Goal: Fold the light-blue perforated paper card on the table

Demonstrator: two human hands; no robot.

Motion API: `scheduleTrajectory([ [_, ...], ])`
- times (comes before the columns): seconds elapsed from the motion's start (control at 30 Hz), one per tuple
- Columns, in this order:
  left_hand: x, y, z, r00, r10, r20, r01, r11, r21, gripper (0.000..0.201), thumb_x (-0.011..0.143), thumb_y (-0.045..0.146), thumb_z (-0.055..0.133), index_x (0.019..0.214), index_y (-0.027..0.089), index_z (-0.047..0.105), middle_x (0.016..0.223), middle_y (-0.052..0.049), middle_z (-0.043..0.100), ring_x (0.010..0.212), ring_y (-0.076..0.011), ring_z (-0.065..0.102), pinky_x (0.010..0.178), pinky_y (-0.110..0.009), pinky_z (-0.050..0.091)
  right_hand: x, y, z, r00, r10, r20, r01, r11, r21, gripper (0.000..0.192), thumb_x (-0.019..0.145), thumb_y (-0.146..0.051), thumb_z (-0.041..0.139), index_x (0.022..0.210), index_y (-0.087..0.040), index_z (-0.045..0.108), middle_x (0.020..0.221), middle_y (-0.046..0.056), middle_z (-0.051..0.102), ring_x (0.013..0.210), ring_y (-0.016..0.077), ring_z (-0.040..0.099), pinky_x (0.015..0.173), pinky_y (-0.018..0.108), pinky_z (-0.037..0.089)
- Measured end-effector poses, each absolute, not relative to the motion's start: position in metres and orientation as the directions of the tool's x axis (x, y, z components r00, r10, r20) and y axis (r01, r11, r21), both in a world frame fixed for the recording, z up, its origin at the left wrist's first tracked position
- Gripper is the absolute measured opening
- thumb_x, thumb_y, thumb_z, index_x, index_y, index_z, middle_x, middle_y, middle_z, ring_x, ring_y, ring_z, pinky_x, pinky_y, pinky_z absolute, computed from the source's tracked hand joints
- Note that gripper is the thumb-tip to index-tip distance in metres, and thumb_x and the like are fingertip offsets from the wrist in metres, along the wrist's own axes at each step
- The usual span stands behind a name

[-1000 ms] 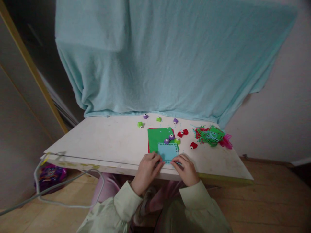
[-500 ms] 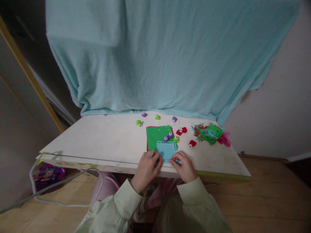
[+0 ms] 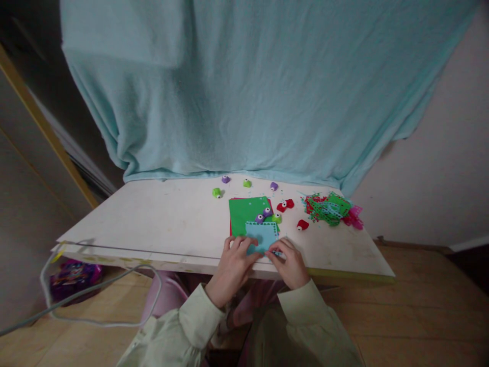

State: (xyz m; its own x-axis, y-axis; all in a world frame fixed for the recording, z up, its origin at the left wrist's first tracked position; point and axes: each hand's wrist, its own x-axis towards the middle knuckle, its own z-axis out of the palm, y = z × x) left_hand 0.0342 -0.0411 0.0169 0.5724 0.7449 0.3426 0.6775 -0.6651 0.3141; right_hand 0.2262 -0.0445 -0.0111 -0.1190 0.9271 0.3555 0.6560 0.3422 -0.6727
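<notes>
A small light-blue paper sheet (image 3: 263,234) with punched edges lies at the near edge of the white table (image 3: 164,219). My left hand (image 3: 234,262) presses its lower left corner with the fingers on the sheet. My right hand (image 3: 291,262) pinches the sheet's lower right edge; a small blue item shows under its fingertips, too small to identify. Behind the blue sheet lies a green sheet (image 3: 246,211) on top of a red one. Small purple and green punches (image 3: 267,216) sit on the green sheet.
More small punches in red (image 3: 286,205), green (image 3: 217,192) and purple (image 3: 225,179) are scattered on the table. A heap of punched paper scraps (image 3: 330,209) lies at the right. A light-blue cloth (image 3: 248,92) hangs behind. A grey cable (image 3: 95,290) loops off the table's left end.
The view has shifted slightly. My left hand's fingers have slid further onto the blue sheet; my right hand has stayed at its lower right edge.
</notes>
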Motion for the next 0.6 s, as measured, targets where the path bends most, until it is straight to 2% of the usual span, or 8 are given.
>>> scheduleTrajectory([
  [0.17, 0.026, -0.049, 0.010, 0.636, 0.687, 0.352, 0.683, -0.713, 0.158, 0.028, 0.088, 0.025, 0.053, 0.116, 0.030, 0.054, 0.130, -0.001, 0.045, 0.123, -0.0245, 0.034, 0.104, -0.049, 0.021, 0.227, -0.043, -0.012, -0.123, 0.931, 0.345, 0.657, 0.336, -0.675, 0.007, 0.080, -0.018, 0.063, 0.076, -0.020, 0.057, 0.079, 0.003, 0.055, 0.080, 0.0198, 0.053, 0.073, 0.031, 0.043],
  [0.3, 0.010, -0.054, 0.000, 0.656, 0.684, 0.319, 0.701, -0.709, 0.079, 0.035, 0.090, 0.027, 0.048, 0.125, 0.032, 0.048, 0.136, -0.002, 0.040, 0.129, -0.0258, 0.028, 0.107, -0.052, 0.016, 0.227, -0.043, -0.012, -0.129, 0.931, 0.343, 0.658, 0.339, -0.673, 0.008, 0.080, -0.018, 0.063, 0.076, -0.020, 0.056, 0.078, 0.002, 0.055, 0.079, 0.0194, 0.053, 0.072, 0.031, 0.044],
  [0.43, -0.005, -0.058, -0.005, 0.654, 0.695, 0.300, 0.713, -0.699, 0.064, 0.041, 0.090, 0.024, 0.047, 0.130, 0.032, 0.042, 0.138, -0.003, 0.039, 0.132, -0.0260, 0.024, 0.109, -0.054, 0.013, 0.228, -0.042, -0.012, -0.132, 0.929, 0.346, 0.668, 0.342, -0.661, 0.008, 0.080, -0.018, 0.063, 0.075, -0.020, 0.057, 0.078, 0.002, 0.055, 0.077, 0.0189, 0.054, 0.071, 0.031, 0.044],
  [0.6, -0.010, -0.059, -0.008, 0.648, 0.691, 0.321, 0.705, -0.703, 0.091, 0.040, 0.091, 0.022, 0.045, 0.130, 0.030, 0.043, 0.137, -0.002, 0.041, 0.134, -0.0247, 0.022, 0.110, -0.054, 0.011, 0.228, -0.042, -0.011, -0.126, 0.915, 0.384, 0.702, 0.356, -0.617, 0.005, 0.079, -0.019, 0.063, 0.079, -0.020, 0.059, 0.079, 0.003, 0.057, 0.078, 0.0197, 0.056, 0.071, 0.033, 0.048],
])
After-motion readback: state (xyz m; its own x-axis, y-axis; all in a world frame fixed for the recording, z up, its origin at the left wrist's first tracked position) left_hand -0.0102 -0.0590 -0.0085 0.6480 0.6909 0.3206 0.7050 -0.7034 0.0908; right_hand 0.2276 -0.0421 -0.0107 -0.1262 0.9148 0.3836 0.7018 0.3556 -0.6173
